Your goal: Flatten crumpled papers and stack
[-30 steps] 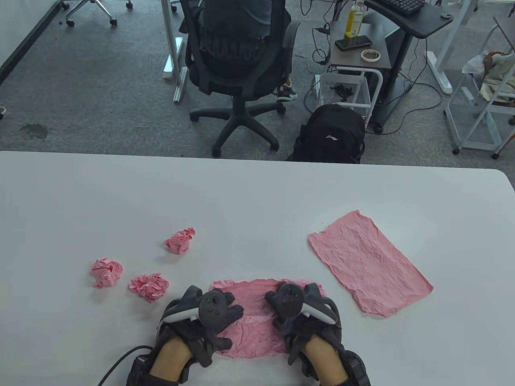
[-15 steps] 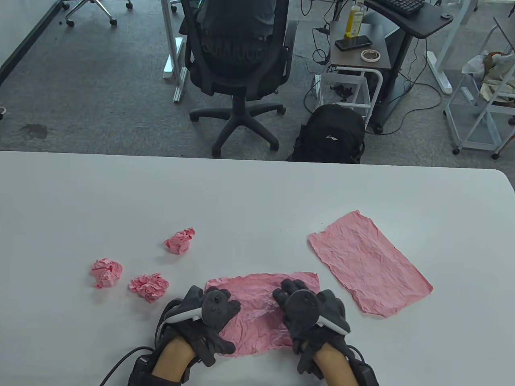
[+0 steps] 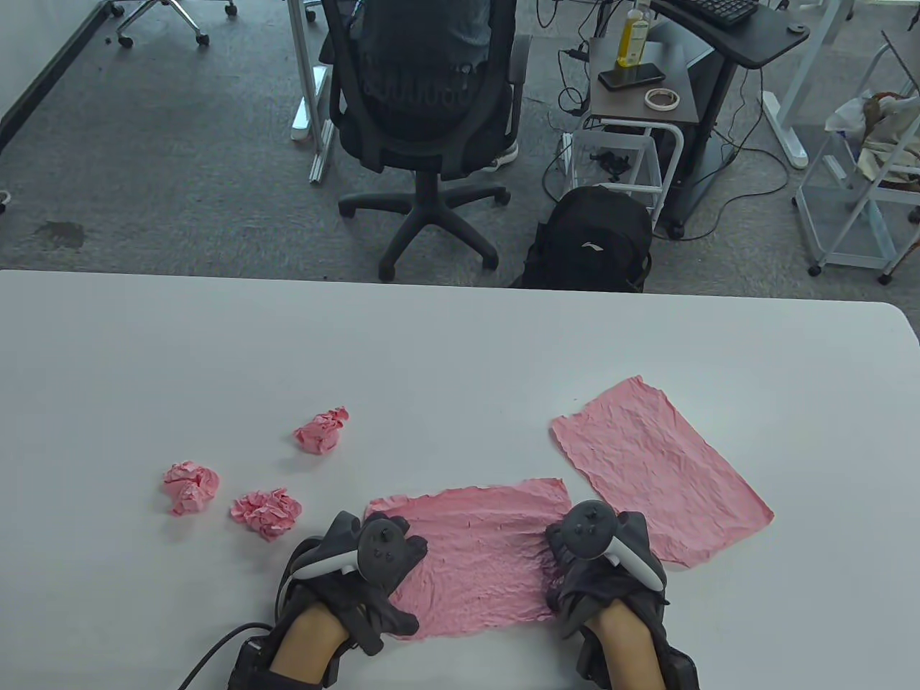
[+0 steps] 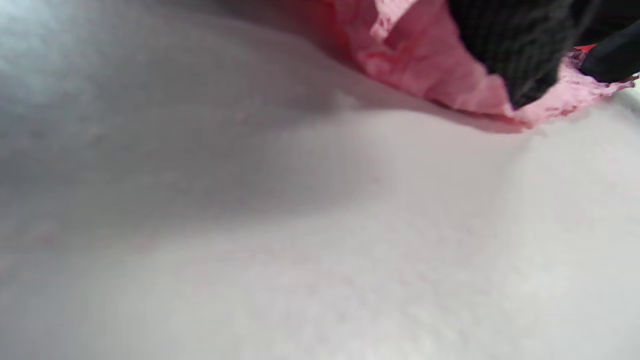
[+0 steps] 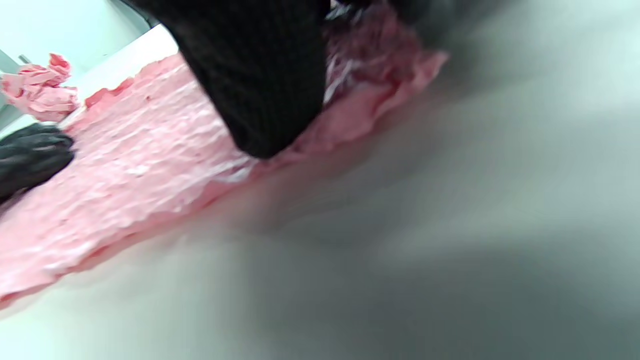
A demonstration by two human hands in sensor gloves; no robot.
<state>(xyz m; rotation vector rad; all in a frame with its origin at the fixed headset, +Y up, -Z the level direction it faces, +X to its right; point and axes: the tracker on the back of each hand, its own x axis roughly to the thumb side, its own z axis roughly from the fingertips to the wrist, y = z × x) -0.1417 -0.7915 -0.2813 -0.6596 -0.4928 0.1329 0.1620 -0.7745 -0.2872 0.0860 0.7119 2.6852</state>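
One flattened sheet point(image 3: 658, 471) lies right on the counter point(image 3: 460, 345); both hands — left hand point(image 3: 366, 575), right hand point(image 3: 600, 568) — press a second sheet point(image 3: 478, 557) flat, fingers spread. Three crumpled balls point(image 3: 266, 512) remain — nothing stacked.

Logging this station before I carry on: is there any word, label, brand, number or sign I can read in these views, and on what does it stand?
No readable text in any view.
Backpack: a white logo mark, no letters legible.
Bottle: any label is too small to read.
Phone: screen dark, nothing shown.
Trackers on the left hand and right hand: buttons only, no legible marks.
Pink papers: blank.
Both wrist views: too blurred, no text.
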